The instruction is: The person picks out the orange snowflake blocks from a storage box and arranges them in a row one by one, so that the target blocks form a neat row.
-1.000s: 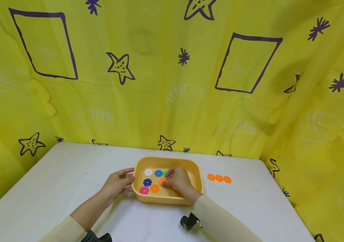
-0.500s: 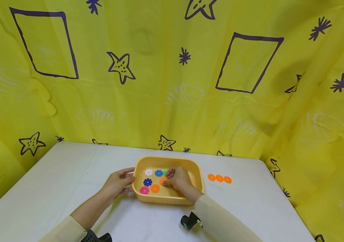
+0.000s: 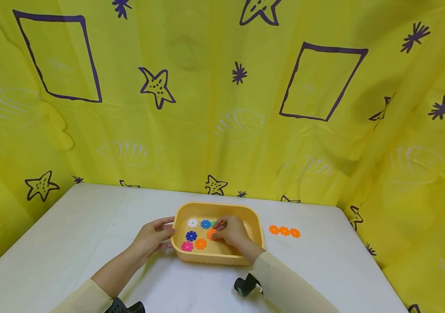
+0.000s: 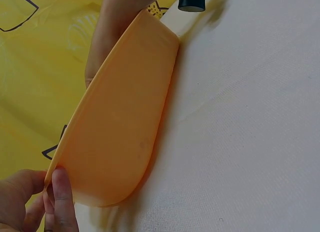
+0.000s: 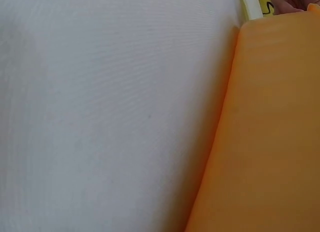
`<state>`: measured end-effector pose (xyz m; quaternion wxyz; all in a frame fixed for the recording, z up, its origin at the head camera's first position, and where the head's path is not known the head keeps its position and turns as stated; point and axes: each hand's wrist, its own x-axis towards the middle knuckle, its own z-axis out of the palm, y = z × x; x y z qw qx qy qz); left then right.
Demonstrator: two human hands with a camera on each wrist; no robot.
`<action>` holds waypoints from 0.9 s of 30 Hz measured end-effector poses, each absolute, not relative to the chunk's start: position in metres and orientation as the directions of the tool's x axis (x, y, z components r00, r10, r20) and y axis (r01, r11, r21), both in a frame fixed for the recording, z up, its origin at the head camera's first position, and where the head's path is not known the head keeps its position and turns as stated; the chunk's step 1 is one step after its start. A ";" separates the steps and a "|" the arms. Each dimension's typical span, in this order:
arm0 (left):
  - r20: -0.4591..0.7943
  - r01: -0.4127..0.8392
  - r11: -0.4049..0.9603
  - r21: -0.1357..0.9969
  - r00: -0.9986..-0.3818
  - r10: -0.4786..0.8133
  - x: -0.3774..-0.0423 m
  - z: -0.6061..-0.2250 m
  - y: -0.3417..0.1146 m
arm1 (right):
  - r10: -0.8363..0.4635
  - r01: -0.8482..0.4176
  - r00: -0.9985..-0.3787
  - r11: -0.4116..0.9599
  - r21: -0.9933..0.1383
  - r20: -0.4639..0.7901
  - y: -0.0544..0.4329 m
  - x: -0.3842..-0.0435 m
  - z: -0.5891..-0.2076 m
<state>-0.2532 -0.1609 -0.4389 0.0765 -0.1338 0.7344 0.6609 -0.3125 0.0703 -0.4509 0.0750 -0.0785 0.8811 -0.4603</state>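
My left hand [image 3: 149,239] grips the left rim of a yellow-orange plastic tub [image 3: 222,259]. In the left wrist view, the thumb and fingers [image 4: 63,192] pinch that rim from both sides. Inside the tub, my right hand [image 3: 231,230] has its thumb and fingertips on an orange snowflake disc [image 3: 210,234], partly covered by the hand. To its left lie another orange disc [image 3: 200,244], a pink disc [image 3: 187,246], a dark blue disc [image 3: 191,236], a white disc [image 3: 192,223] and a lighter blue disc [image 3: 205,224]. A green disc [image 3: 213,224] shows partly behind the right fingers.
Right of the tub, a row of three orange discs [image 3: 284,231] lies on the white tabletop [image 3: 128,208]. A yellow patterned curtain [image 3: 199,130] surrounds the table's back and sides. A black wrist camera [image 3: 243,286] sits below the right forearm.
Very little differs. The right hand and the orange disc at its fingertips have shifted slightly to the right; the left hand stays at the tub's rim.
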 end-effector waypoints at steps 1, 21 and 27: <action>-0.288 -0.297 0.090 0.951 -0.953 -0.095 -0.253 -0.439 -0.161 | -0.211 -0.070 -0.975 0.562 -0.824 -0.061 0.071 -0.313 -0.450; -0.295 -0.302 0.073 0.950 -0.951 -0.093 -0.254 -0.436 -0.160 | -0.244 -0.057 -0.966 0.520 -0.852 -0.085 0.075 -0.317 -0.450; -0.297 -0.304 0.074 0.950 -0.950 -0.098 -0.254 -0.437 -0.160 | -0.251 -0.023 -0.961 0.486 -0.874 -0.114 0.076 -0.316 -0.449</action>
